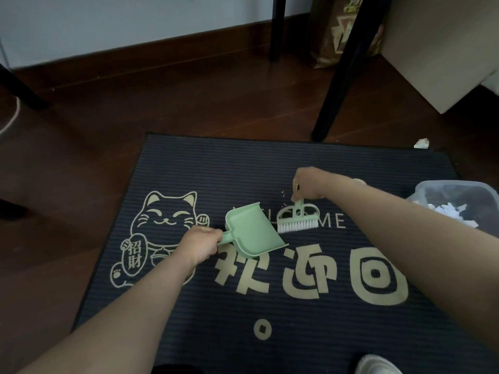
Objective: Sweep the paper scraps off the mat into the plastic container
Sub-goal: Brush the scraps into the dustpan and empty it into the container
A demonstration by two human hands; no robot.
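A dark ribbed mat [216, 163] with a cat drawing and cream lettering lies on the wooden floor. My left hand [198, 245] grips the handle of a mint-green dustpan [253, 233], whose pan looks empty and opens toward the right. My right hand [310, 184] holds the handle of a small green brush [297, 221] with white bristles, just right of the pan. A few tiny white specks [283, 195] lie on the mat beside the brush. The clear plastic container [421, 190] stands at the mat's right edge with white paper scraps [445, 211] inside.
Black furniture legs [340, 76] stand beyond the mat's far edge. One crumpled white scrap [421, 143] lies on the floor off the mat's far right corner. A beige box [437, 49] sits at upper right. A light shoe [375, 365] shows at the bottom edge.
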